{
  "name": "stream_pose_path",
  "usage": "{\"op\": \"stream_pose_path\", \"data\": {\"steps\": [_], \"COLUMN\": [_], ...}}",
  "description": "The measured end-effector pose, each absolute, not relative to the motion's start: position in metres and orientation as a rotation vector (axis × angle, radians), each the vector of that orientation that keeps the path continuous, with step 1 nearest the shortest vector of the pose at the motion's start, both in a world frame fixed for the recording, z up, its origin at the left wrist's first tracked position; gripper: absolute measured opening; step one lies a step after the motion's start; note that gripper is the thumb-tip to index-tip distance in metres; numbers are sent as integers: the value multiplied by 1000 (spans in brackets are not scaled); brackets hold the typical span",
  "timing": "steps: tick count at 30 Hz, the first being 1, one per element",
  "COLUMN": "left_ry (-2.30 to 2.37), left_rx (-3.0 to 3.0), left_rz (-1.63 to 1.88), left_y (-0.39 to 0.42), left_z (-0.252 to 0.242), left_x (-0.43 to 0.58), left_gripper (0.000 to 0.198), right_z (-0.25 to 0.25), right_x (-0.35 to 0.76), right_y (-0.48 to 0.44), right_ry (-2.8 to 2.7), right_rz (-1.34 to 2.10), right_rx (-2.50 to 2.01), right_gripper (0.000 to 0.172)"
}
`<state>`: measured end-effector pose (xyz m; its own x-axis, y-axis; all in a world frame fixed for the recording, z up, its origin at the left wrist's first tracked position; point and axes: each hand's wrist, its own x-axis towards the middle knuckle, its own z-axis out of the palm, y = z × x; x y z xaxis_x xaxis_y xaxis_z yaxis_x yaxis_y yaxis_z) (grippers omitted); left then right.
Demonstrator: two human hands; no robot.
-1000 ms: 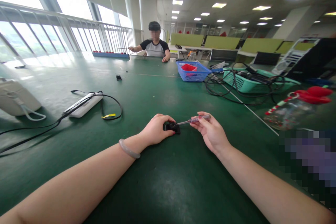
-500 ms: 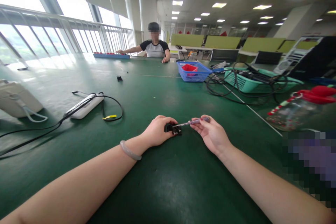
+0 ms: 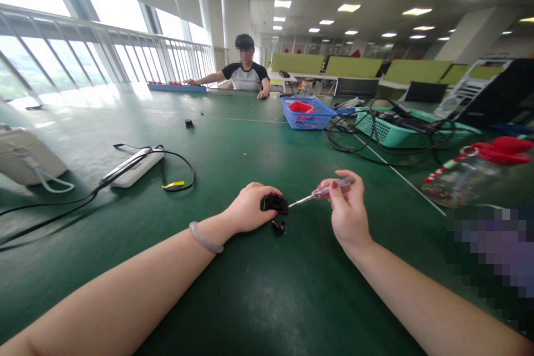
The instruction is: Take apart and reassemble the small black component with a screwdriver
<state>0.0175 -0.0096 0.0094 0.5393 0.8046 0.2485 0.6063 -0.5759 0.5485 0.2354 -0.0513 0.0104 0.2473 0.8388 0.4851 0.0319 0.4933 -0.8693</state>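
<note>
My left hand [image 3: 252,208] grips a small black plastic block [image 3: 273,203] at its left side, against the green table [image 3: 250,289]. My right hand [image 3: 348,206] is closed round the clear purplish handle of a screwdriver [image 3: 317,192]. The metal tip points left and down, right beside the block's right edge; whether it touches cannot be made out. Just in front of the block lies a small black part [image 3: 278,227] with shiny metal bits, close to my left fingertips.
A power bank [image 3: 136,167] with black cables lies left, near a beige case [image 3: 29,156]. Blue basket [image 3: 308,114], green basket [image 3: 396,128] with tangled cables, and red-lidded bottle [image 3: 475,172] stand right. Another small black piece [image 3: 189,123] lies farther off. A person [image 3: 246,72] sits opposite.
The screwdriver tip has come away from the block's top to its right edge, with my right hand moved slightly right and tilted up. The small black part now lies apart, nearer me.
</note>
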Motion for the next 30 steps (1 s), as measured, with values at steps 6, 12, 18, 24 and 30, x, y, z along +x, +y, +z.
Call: {"op": "stream_pose_path", "data": {"steps": [6,12,18,24,30], "left_ry": [1132,1119,1119,1154,1123], "left_rx": [2412,2425,2420,2407,2397], "left_rz": [678,661,664,638,638], "left_y": [-10,-9,-9,-11,-11], "left_z": [8,8,8,10,9], "left_x": [17,18,18,18,18], "left_gripper": [45,45,42,43,43], "right_z": [12,13,18,16,12], "right_x": [227,228,224,225,231], "right_y": [-66,-72,-76,-71,-64], "right_ry": [-1572,-1914,-2010,-1817,-1554], "right_rz": [515,212,5,-8,161], "right_rx": [-889,-911,-909,-1055,-1145], "right_gripper": [27,29,32,30,27]}}
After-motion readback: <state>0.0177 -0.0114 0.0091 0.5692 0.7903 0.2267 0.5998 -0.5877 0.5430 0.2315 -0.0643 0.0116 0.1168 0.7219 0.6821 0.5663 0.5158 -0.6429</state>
